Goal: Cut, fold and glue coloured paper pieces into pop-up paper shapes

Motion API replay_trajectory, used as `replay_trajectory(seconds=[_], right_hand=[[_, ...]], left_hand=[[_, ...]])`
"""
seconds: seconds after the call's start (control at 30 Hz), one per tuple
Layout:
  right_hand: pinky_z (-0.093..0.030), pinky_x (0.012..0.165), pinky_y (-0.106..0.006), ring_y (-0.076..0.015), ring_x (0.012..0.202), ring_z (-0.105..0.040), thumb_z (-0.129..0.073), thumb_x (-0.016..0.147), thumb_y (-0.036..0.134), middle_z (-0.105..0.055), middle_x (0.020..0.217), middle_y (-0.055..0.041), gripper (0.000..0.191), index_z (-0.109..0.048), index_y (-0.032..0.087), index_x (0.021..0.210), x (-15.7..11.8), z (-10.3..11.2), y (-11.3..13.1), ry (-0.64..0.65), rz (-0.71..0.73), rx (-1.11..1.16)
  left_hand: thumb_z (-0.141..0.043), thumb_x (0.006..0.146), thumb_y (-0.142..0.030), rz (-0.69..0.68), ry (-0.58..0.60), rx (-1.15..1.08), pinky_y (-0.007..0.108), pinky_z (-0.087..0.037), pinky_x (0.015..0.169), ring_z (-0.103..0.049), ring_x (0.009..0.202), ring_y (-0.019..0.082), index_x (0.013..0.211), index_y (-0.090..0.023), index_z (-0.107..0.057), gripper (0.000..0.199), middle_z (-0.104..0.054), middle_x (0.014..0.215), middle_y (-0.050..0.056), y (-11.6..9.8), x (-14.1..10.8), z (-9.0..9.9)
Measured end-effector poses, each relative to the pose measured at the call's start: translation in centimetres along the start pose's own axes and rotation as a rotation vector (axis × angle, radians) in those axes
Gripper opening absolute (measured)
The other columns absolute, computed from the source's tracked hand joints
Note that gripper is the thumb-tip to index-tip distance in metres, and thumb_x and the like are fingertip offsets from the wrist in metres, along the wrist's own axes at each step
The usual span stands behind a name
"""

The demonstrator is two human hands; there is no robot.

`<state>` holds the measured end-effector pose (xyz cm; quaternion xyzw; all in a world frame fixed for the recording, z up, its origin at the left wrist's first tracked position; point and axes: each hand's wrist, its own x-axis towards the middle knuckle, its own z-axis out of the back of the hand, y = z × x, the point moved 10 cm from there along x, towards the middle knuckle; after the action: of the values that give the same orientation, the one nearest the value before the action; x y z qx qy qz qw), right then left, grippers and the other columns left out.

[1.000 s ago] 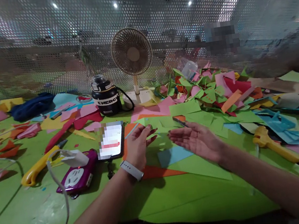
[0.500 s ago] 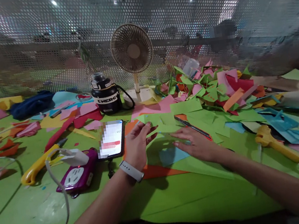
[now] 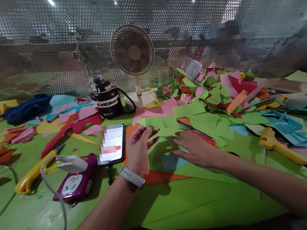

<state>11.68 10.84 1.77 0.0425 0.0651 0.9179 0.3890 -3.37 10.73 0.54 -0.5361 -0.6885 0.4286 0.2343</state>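
In the head view, my left hand (image 3: 137,147), with a pale watch band at the wrist, is closed at the edge of a sheet of green paper (image 3: 156,156). Its thumb lies on the near side and its fingertips show beyond. My right hand (image 3: 194,147) has its fingers stretched toward the left, resting on or just above the green paper; the contact is hard to make out. Orange paper (image 3: 164,176) and a blue piece (image 3: 170,162) lie below and between the hands. A black pen-like tool (image 3: 198,131) sits just behind my right hand.
Left of my hands are a lit phone (image 3: 113,143), a purple power strip (image 3: 79,182) with a white plug, and a yellow-handled tool (image 3: 36,173). A yellow glue gun (image 3: 284,148) lies right. Behind stand a black bottle (image 3: 106,102), a fan (image 3: 133,53) and a paper scrap heap (image 3: 212,87).
The whole view has shifted slightly, so things sit a little further left. My right fingers have drawn slightly closer to my left hand; the left keeps its pose.
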Motion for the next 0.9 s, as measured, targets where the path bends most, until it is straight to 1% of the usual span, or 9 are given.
replay_trajectory(seconds=[0.1,0.17,0.3,0.43,0.57,0.7,0.8,0.83,0.9], right_hand=[[-0.032,0.103,-0.052,-0.0320,0.125,-0.041,-0.035,0.093,0.049,-0.048,0.134,-0.0177,0.055,-0.048,0.015,0.134,-0.9,0.5,-0.9,-0.022,-0.032,0.000],[-0.030,0.104,-0.053,-0.0322,0.127,-0.040,-0.034,0.093,0.050,-0.047,0.136,-0.0177,0.056,-0.048,0.016,0.135,-1.5,0.6,-0.8,-0.014,-0.029,0.021],[-0.031,0.103,-0.055,-0.0344,0.129,-0.037,-0.034,0.091,0.056,-0.043,0.141,-0.0175,0.060,-0.048,0.018,0.135,-2.9,-0.2,1.4,0.062,0.043,0.043],[-0.033,0.102,-0.054,-0.0344,0.128,-0.038,-0.031,0.090,0.060,-0.042,0.142,-0.0177,0.063,-0.049,0.019,0.135,-3.9,-1.0,3.8,0.097,0.130,-0.021],[-0.033,0.103,-0.053,-0.0347,0.127,-0.040,-0.030,0.088,0.064,-0.043,0.140,-0.0185,0.067,-0.053,0.018,0.131,-3.7,-1.3,4.3,0.064,0.141,-0.056],[-0.024,0.108,-0.055,-0.0353,0.132,-0.033,-0.034,0.085,0.068,-0.043,0.141,-0.0198,0.072,-0.056,0.014,0.128,-3.2,-1.3,4.5,0.027,0.168,-0.058],[-0.021,0.109,-0.057,-0.0349,0.135,-0.029,-0.039,0.085,0.066,-0.034,0.147,-0.0155,0.066,-0.057,0.018,0.127,-3.0,-0.8,3.9,0.033,0.129,0.085],[-0.023,0.109,-0.057,-0.0340,0.135,-0.030,-0.039,0.085,0.064,-0.033,0.148,-0.0131,0.062,-0.057,0.021,0.127,-2.9,-0.5,3.3,0.037,0.086,0.182],[-0.029,0.106,-0.056,-0.0308,0.133,-0.035,-0.039,0.088,0.061,-0.036,0.148,-0.0089,0.055,-0.057,0.026,0.126,-2.6,-0.1,1.6,0.040,-0.036,0.460]], left_hand=[[-0.079,0.060,-0.025,-0.006,-0.006,-0.004,0.028,-0.053,0.066,-0.068,0.079,0.019,0.071,-0.017,-0.061,0.023,-0.066,0.077,0.000,0.0,0.1,0.1],[-0.079,0.060,-0.026,-0.009,-0.004,0.001,0.028,-0.053,0.066,-0.068,0.080,0.019,0.071,-0.017,-0.061,0.023,-0.066,0.077,0.001,0.0,0.2,0.1],[-0.080,0.059,-0.026,-0.010,-0.004,0.015,0.027,-0.053,0.066,-0.068,0.079,0.019,0.071,-0.017,-0.060,0.024,-0.065,0.076,0.000,0.1,0.3,0.1],[-0.080,0.058,-0.028,-0.003,0.004,0.026,0.027,-0.052,0.066,-0.068,0.080,0.018,0.070,-0.016,-0.059,0.027,-0.064,0.076,-0.001,0.2,0.3,0.0],[-0.080,0.058,-0.028,0.006,0.009,0.035,0.027,-0.052,0.066,-0.068,0.079,0.018,0.070,-0.016,-0.059,0.027,-0.063,0.076,-0.002,0.3,0.2,-0.1],[-0.079,0.059,-0.028,0.002,0.020,0.038,0.027,-0.052,0.066,-0.067,0.077,0.018,0.070,-0.016,-0.061,0.025,-0.063,0.074,-0.001,0.3,0.1,-0.2],[-0.079,0.058,-0.028,-0.002,0.018,0.045,0.027,-0.052,0.066,-0.067,0.077,0.018,0.069,-0.016,-0.061,0.025,-0.064,0.073,-0.001,0.2,0.2,-0.1],[-0.079,0.057,-0.028,-0.003,0.011,0.045,0.027,-0.052,0.066,-0.067,0.077,0.018,0.069,-0.016,-0.060,0.025,-0.064,0.073,-0.001,0.2,0.2,0.0],[-0.079,0.057,-0.028,0.001,-0.005,0.048,0.027,-0.052,0.066,-0.067,0.078,0.018,0.069,-0.016,-0.060,0.026,-0.064,0.074,0.000,0.3,0.4,0.2]])
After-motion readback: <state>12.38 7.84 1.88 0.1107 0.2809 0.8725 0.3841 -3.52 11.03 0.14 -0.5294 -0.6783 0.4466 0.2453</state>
